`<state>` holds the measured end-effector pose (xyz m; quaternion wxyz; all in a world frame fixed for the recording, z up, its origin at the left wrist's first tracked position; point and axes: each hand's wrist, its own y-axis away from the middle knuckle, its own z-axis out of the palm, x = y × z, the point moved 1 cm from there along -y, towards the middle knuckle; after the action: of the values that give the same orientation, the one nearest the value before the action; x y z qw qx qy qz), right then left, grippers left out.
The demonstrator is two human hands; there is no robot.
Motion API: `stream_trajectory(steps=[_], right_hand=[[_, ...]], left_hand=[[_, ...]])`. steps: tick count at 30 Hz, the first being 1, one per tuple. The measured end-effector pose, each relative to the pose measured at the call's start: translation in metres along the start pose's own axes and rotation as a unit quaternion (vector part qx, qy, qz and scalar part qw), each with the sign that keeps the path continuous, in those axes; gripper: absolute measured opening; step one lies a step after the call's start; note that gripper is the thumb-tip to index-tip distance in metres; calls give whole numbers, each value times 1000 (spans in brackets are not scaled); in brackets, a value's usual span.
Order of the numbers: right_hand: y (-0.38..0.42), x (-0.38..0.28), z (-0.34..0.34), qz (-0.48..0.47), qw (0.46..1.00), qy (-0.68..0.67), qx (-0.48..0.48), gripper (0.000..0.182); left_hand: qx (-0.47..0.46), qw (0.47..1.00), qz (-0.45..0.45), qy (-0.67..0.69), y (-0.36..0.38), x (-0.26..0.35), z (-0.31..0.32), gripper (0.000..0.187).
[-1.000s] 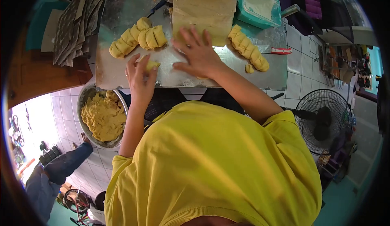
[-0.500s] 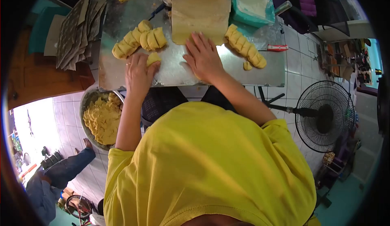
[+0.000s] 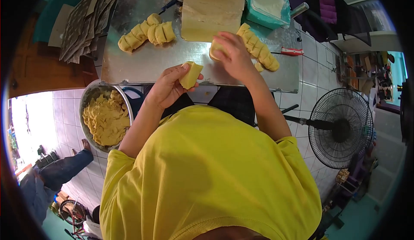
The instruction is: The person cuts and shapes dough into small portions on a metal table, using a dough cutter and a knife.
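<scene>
Left hand: a piece of dough (image 3: 191, 76) is gripped between the thumb and fingers of the left hand (image 3: 177, 79), above the near edge of the table (image 3: 138, 69).
Right hand: the fingers of the right hand (image 3: 231, 52) are bent beside a pale yellow piece (image 3: 216, 51); because of blur, it cannot be told whether this is gripped.
Left dough row: a bent row of cut dough (image 3: 146, 33) is laid on the table, well apart from the hands.
Right dough row: a slanted row of cut dough (image 3: 258, 48) is placed just beside the right hand, with a small dough bit (image 3: 258, 67) near its lower end.
Far side: the middle is occupied by a brown sheet (image 3: 211, 13); to its right a teal box (image 3: 264, 20) with white contents is standing.
Right edge: a red-and-white packet (image 3: 292, 51) is seen there.
Floor, left: a large bowl (image 3: 91, 91) is filled with dough; farther down, another person's leg (image 3: 64, 166) is seen.
Floor, right: space is taken by a black fan (image 3: 340, 130).
</scene>
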<state>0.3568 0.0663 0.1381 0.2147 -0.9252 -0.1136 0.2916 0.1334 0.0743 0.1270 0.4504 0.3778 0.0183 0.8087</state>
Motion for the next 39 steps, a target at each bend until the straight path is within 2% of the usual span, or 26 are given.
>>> stream_trajectory(steps=[1,2,3,5,8,10,16,19,23,24,26,27,28,30,31,33,35,37,38,39], right_hand=[[-1,-16,-3,13,986,-155,-61,34],[0,-29,-4,29,945,-305,-118,38],[2,-37,-3,33,946,-302,-113,38],[8,-51,-2,-54,927,-290,-232,41],[19,-55,-7,-19,925,-284,-251,39],[28,-58,-12,-37,946,-249,-206,34],[47,-61,-17,21,966,-226,-123,19],[54,-56,-13,59,958,-272,-74,13],[63,-34,-20,101,945,-295,-95,11],[66,-18,-23,89,972,-216,-33,11],[66,9,-39,86,991,-63,81,10],[70,25,-48,114,991,-24,60,19],[70,29,-52,110,992,-28,55,19],[71,32,-57,39,972,231,35,26],[77,35,-55,78,967,241,-33,37],[76,35,-54,71,969,237,-8,39],[72,25,-51,64,971,230,12,41],[57,-4,-50,-5,993,113,15,46],[52,-19,-46,-6,994,112,16,46],[47,-35,-39,-62,996,65,-8,46]], left_hand=[[0,1000,-1,0,0,-2,-2,38],[-11,1000,-7,-14,0,-4,-2,37],[-25,999,-15,-28,-2,-5,-2,37],[-27,999,-31,-27,1,-8,3,34],[-36,997,-59,-15,5,-13,10,30],[-28,997,-65,-1,7,-16,14,30],[18,999,-47,-20,1,-23,24,27],[32,998,-45,-29,-4,-23,26,22],[34,997,-36,-52,-11,-30,27,20],[36,997,-34,-52,-12,-27,25,20],[42,998,40,-26,-13,-17,17,18],[48,998,43,-28,-13,-14,12,25],[53,997,47,-25,-12,-13,13,25],[49,998,32,-10,-14,-12,20,30],[48,998,32,-12,-16,-13,21,30],[45,995,42,-72,-20,-17,21,36],[53,996,38,-62,-21,-20,23,37],[62,996,36,-54,-22,-20,24,38],[59,996,16,-71,-22,-19,26,37],[55,995,-5,-88,-22,-18,27,37]])
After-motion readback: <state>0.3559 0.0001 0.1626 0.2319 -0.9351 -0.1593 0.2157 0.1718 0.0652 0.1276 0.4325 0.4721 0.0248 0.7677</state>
